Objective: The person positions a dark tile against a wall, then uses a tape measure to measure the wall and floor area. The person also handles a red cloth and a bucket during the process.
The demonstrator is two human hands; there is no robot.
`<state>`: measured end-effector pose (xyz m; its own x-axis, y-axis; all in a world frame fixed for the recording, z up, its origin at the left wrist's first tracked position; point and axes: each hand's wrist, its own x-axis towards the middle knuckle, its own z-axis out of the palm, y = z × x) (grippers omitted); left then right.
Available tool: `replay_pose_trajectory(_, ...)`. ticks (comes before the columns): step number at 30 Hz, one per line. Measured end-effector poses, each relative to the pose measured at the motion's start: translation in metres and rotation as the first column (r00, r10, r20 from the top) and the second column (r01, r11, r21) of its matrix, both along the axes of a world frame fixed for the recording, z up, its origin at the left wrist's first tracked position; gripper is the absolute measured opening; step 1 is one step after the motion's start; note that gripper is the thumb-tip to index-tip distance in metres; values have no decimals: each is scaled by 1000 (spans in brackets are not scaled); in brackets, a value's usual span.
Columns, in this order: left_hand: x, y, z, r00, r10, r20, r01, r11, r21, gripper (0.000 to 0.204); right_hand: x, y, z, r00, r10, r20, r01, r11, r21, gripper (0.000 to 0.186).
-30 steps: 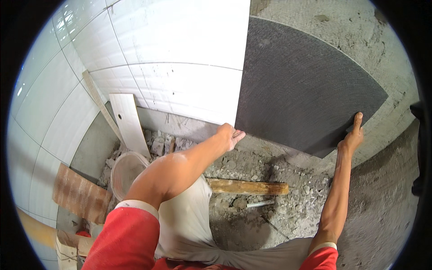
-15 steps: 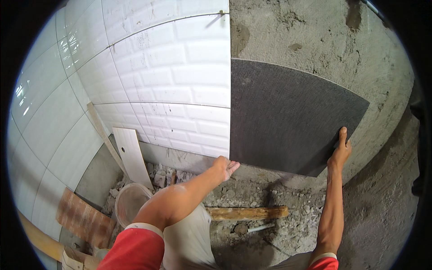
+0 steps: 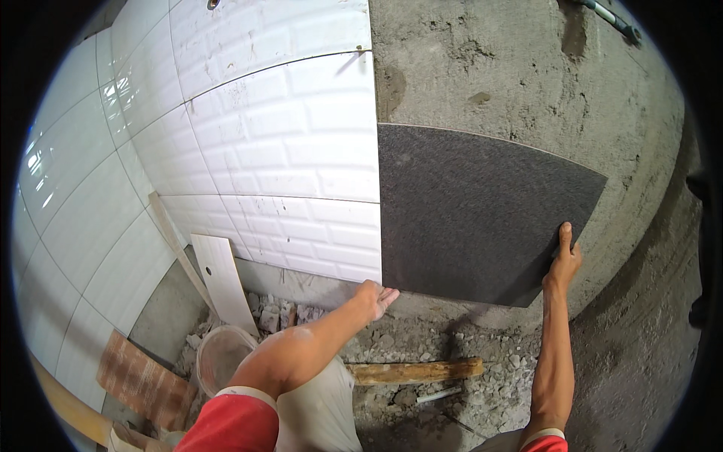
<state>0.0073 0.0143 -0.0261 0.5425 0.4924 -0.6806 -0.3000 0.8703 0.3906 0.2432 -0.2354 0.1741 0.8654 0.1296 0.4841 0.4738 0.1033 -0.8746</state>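
The left arm is brought in from the lower left, bent at the elbow, its forearm slanting up and to the right. The right arm is raised from the lower right, stretched almost straight upward.

The left hand (image 3: 376, 300) is placed at the lower left corner of a dark grey rectangular tile (image 3: 486, 215); it is held open, with the fingers extended to the right, close together, just under the tile's bottom edge. Whether any weight is carried by those fingers cannot be told. By the right hand (image 3: 563, 265) the tile is gripped at its right edge, low down: the thumb is laid upward along the dark face, and the other fingers are mostly hidden behind the edge.

The tile is held upright before the bare concrete wall (image 3: 512, 60), above the rubble-strewn floor (image 3: 501, 392), with its dark face turned toward the camera. Its long axis is run sideways, left to right, and its top and bottom edges are seen to drop toward the right, bent by the lens. Its left edge is lined up beside the vertical edge of the white wall tiles (image 3: 301, 128); whether the two are touching cannot be told.
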Motion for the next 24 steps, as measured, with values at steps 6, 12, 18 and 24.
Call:
replay_pose_trajectory(6,7,0,-1,1000,24,12,-24,1000,2,41,0,-1,0,992,-118,37,118,993,24,85)
replay_pose_trajectory(12,21,2,-10,981,-193,33,176,942,286,32,25,-4,0,983,-159,90,160,987,-1,93)
replay_pose_trajectory(18,45,-13,8,998,31,56,-33,999,29,29,47,-8,6,961,-190,200,180,981,66,76)
replay_pose_trajectory(24,59,-17,9,998,-7,63,2,997,83,30,58,-14,10,947,-267,179,271,963,2,72)
